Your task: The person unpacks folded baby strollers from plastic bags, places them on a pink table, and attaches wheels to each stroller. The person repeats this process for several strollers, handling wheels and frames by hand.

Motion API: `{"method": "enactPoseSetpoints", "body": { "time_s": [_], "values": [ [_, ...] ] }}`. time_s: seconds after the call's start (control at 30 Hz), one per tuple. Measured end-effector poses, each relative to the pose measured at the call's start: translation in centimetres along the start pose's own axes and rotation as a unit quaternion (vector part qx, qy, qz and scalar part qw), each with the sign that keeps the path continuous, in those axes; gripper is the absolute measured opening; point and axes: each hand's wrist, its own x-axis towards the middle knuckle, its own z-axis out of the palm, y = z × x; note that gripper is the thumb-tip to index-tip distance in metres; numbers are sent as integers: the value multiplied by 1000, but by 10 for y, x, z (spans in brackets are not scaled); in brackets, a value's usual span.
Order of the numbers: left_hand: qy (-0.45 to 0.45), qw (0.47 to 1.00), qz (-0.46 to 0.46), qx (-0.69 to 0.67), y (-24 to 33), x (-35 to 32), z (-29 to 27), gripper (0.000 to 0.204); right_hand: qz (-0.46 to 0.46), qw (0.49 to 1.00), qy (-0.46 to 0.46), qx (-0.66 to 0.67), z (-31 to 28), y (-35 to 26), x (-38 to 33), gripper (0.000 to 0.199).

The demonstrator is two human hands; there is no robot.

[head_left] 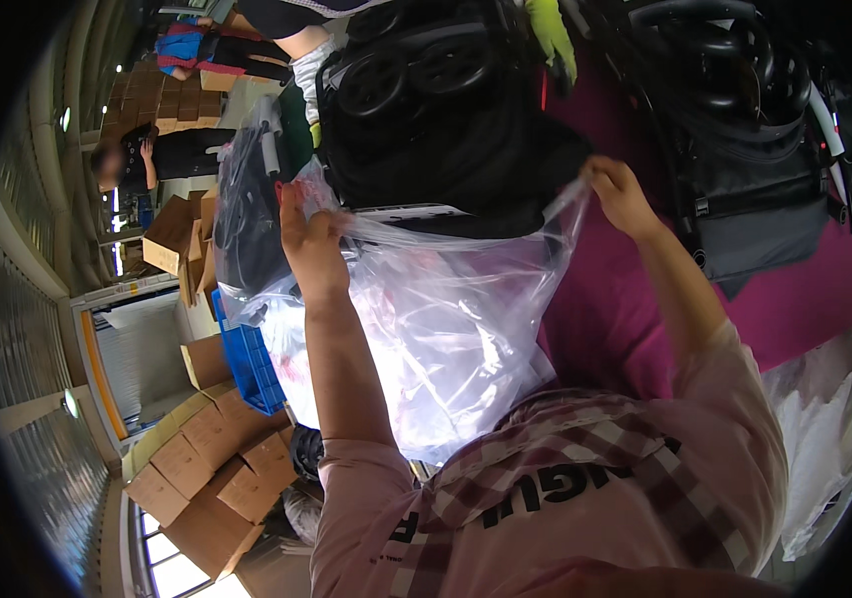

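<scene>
A folded black stroller [446, 130] with small wheels lies in front of me. A large clear plastic bag [426, 329] spreads from its near end toward my body, its mouth stretched wide along the stroller's edge. My left hand [314, 244] is closed on the bag's rim at the left, near a bit of red print. On the opposite side my right hand [623, 199] pinches the other corner of the rim, pulling it taut. Part of the stroller's near end appears to be inside the mouth; the plastic's folds blur exactly how much.
Across from me a person's yellow-green gloves [553, 40] are beside the stroller. Another folded stroller [760, 179] lies on the magenta cloth [605, 329]. Left are a plastic-covered dark item [247, 219], a blue crate [252, 364] and cardboard boxes [197, 448]. More people stand farther off.
</scene>
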Motion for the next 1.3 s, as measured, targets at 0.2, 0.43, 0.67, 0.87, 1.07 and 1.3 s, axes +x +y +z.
{"method": "enactPoseSetpoints", "body": {
  "time_s": [0.2, 0.43, 0.67, 0.87, 1.07, 1.3],
  "values": [
    [-18, 999, -26, 7, 5, 18, 15, 65, 29, 971, 33, 235, 5, -18, 70, 16],
    [-7, 987, -121, -104, -10, 84, 32, 32, 285, 844, 351, 289, -20, 42, 71, 29],
    [59, 987, -97, -111, -7, 97, 51, 23, 312, 891, -127, 303, 25, 79, -74, 41],
    [-52, 988, -127, -65, 3, 66, 42, 55, 280, 934, 124, 184, 18, 125, 67, 25],
    [-57, 997, -10, 48, 15, 28, 6, 58, 70, 886, 361, -282, -92, 168, 197, 44],
    [110, 876, 207, 421, -63, -103, -106, 56, -22, 976, 191, -99, 36, 87, -68, 19]
  ]
}}
